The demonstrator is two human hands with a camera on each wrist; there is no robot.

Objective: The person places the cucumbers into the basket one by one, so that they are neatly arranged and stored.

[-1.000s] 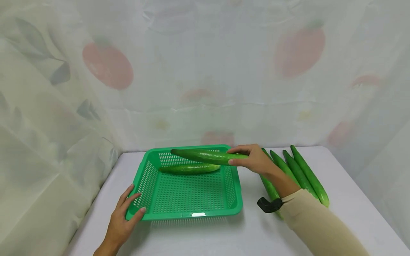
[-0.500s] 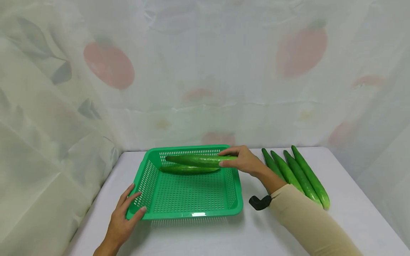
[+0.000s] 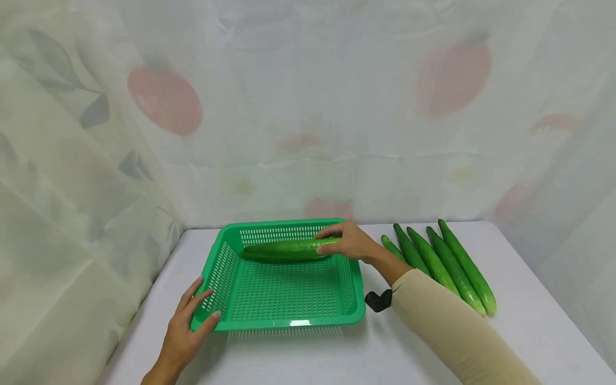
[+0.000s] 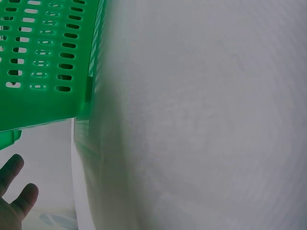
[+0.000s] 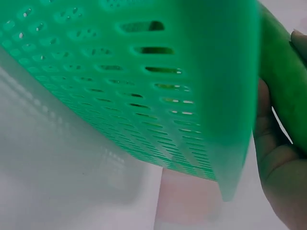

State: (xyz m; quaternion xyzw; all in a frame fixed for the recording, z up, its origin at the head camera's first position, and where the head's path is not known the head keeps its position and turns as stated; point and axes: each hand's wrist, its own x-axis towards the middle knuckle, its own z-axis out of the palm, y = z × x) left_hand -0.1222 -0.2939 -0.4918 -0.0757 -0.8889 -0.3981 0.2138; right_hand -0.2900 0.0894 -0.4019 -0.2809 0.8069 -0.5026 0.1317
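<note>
The person's right hand [image 3: 347, 241] is pinching one end of a cucumber [image 3: 281, 248], holding it inside the green basket [image 3: 240, 325], where it is partly covering a second cucumber [image 3: 276, 260]. The left hand [image 3: 184, 329] is resting, fingers spread, at the basket's left rim. Five more cucumbers [image 3: 433, 262] are lying on the table [image 3: 380, 347], to the right.
</note>
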